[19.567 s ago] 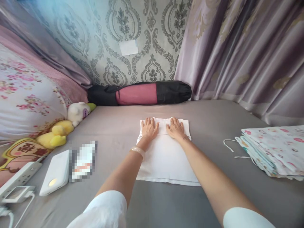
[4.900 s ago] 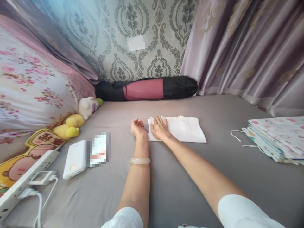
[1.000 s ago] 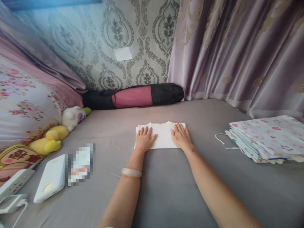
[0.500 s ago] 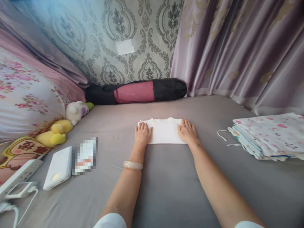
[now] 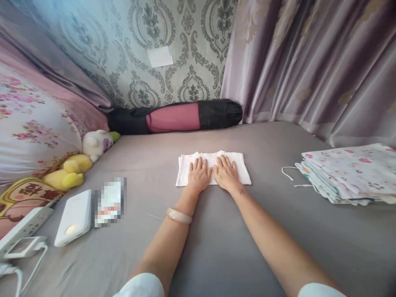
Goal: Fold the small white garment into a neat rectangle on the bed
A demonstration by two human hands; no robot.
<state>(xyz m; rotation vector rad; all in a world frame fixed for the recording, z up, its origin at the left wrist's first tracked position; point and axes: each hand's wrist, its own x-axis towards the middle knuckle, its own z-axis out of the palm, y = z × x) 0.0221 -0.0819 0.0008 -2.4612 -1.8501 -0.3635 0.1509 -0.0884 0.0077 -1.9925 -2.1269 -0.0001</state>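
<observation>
Folded white cloth [image 5: 213, 173] lies mid-bed on the grey sheet [image 5: 216, 247], already down to a small rectangle w/ several layers; looks nearly done, only final smoothing or setting aside seems left. Left hand [image 5: 199, 176] & right hand [image 5: 225, 175] lie flat side by side on its near edge, fingers spread, gripping nothing. Right of them, well apart: stack of folded printed cloths [image 5: 349, 175]. Far back at the wall: black-and-pink rolled bag [image 5: 176, 117].

Left hand [image 5: 199, 176], right hand [image 5: 226, 174]: flat, palms down, side by side.
</observation>
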